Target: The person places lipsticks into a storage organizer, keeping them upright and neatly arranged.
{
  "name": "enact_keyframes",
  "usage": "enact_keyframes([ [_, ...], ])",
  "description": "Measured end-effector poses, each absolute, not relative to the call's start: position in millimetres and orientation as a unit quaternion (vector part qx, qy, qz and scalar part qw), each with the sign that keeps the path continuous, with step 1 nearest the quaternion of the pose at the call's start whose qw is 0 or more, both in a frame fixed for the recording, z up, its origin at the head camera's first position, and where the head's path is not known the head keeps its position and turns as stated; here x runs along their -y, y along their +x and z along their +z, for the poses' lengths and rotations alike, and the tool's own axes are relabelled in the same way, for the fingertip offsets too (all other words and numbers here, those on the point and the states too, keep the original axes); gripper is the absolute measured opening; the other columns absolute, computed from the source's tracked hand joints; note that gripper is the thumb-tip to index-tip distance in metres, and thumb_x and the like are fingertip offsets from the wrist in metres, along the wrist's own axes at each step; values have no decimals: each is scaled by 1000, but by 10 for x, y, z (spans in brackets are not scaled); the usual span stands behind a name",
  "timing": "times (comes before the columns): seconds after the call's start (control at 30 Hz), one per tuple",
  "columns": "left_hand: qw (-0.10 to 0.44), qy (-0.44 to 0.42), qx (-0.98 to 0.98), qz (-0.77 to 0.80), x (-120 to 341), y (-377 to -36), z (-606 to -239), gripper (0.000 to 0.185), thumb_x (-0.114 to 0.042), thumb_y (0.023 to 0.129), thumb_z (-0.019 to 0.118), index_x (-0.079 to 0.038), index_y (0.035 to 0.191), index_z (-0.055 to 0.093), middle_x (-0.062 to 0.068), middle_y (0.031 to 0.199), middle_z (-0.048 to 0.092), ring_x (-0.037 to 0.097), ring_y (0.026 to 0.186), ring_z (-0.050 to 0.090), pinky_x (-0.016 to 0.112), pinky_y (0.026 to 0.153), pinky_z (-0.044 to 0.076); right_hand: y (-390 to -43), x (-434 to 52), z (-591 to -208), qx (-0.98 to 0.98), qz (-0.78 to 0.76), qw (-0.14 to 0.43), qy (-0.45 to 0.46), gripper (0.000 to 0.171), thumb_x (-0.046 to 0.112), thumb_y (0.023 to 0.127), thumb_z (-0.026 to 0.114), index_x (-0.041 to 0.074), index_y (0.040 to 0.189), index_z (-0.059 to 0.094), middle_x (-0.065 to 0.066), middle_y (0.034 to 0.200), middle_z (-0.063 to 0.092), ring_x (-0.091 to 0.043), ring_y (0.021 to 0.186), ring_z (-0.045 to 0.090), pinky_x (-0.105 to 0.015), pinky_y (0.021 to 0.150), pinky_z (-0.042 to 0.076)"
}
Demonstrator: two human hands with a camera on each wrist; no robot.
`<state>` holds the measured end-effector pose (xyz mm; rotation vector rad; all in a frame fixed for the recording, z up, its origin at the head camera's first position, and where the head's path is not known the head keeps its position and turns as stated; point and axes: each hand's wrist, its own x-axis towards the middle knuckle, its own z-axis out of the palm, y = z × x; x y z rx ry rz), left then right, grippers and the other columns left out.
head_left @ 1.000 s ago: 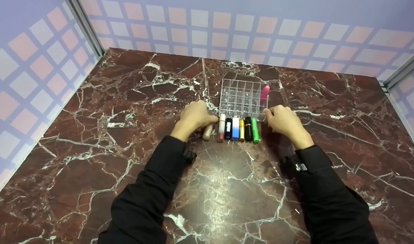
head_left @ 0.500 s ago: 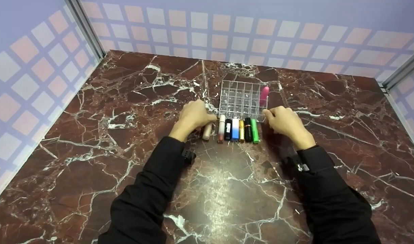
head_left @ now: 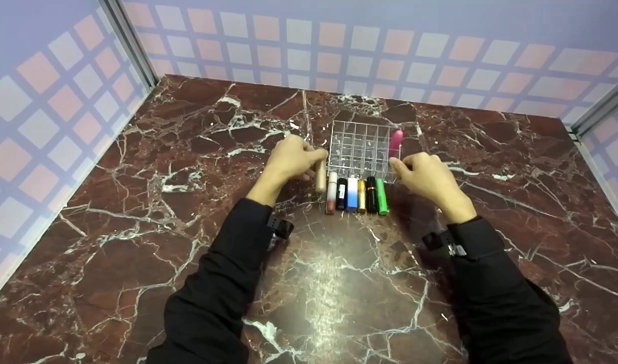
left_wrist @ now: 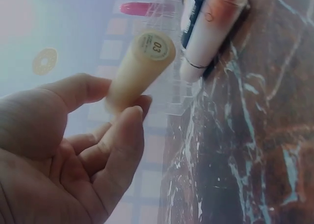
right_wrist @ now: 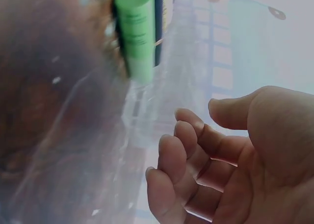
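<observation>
You held a beige tube [left_wrist: 139, 67] whose round end cap read "03" in the left wrist view. Print on the green tube [right_wrist: 136, 33] was too blurred for you to read.

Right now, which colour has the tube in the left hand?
Pale beige tube, clearest in the left wrist view, pinched by the left hand.

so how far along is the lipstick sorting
Barely begun. Done: one pink lipstick stands in the clear organizer, in a slot on its right side. In hand: the left hand pinches a beige tube, lifted beside the organizer. Left: five tubes lie in a row on the table. The right hand holds nothing.
</observation>
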<state>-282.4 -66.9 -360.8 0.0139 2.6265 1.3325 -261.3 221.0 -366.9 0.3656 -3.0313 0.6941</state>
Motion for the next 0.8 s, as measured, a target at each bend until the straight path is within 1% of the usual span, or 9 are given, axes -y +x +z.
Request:
enact_keyframes([
  [0.13,72,13,-862,502,672,-2835,-3582,25,-31,96,72,-6,93,76,8,91,72,24,71,70,38,71,60,-2586,-2142,-3599,962,235,15,137,52,43,106,50,13,63,48,3,52,37,-14,46,34,-34,50,32],
  [0.23,67,10,-824,562,657,-2843,-3571,25,-31,97,71,-6,96,76,9,90,71,21,71,66,30,64,57,-2586,-2085,-3570,956,251,6,153,51,43,106,51,11,67,52,2,54,39,-13,46,34,-31,48,33],
  [0.37,45,13,-775,630,602,-2856,-3577,23,-29,98,69,-7,99,76,9,93,70,21,77,63,26,66,52,-2618,-2027,-3579,937,303,-22,174,45,43,106,52,3,94,69,-7,70,62,-17,56,53,-31,55,47],
  [0.43,28,22,-759,650,565,-2861,-3591,22,-28,99,68,-7,101,75,8,96,71,25,85,65,28,71,54,-2641,-2013,-3603,925,331,-31,182,46,43,106,52,1,111,70,-12,85,70,-23,66,63,-31,64,52],
  [0.5,16,33,-741,670,525,-2866,-3612,22,-26,100,67,-5,103,75,8,98,71,28,91,66,30,79,56,-2657,-2005,-3631,916,354,-39,185,47,43,105,53,2,123,67,-15,95,72,-29,73,68,-29,67,54],
  [0.57,11,41,-719,694,486,-2861,-3630,23,-25,100,67,-4,106,74,9,100,72,30,96,67,32,84,56,-2666,-1998,-3654,911,365,-44,188,49,43,105,54,2,130,63,-17,95,72,-33,75,70,-27,63,54],
  [0.63,10,49,-697,715,447,-2855,-3643,24,-24,100,67,-3,108,73,10,101,73,28,97,69,35,88,56,-2665,-1984,-3664,908,371,-50,191,52,44,105,54,2,135,60,-17,91,72,-35,73,70,-25,54,52],
  [0.7,10,58,-682,729,410,-2847,-3652,24,-24,100,67,-2,108,73,11,102,73,26,97,70,38,92,56,-2663,-1961,-3666,906,371,-52,195,55,45,104,55,2,139,57,-17,87,72,-34,72,70,-25,48,49],
  [0.8,11,65,-673,737,365,-2836,-3654,24,-24,99,68,-3,109,72,11,101,73,26,95,70,39,92,56,-2657,-1914,-3658,904,373,-53,201,60,47,103,56,2,142,54,-17,92,73,-31,74,71,-27,50,52],
])
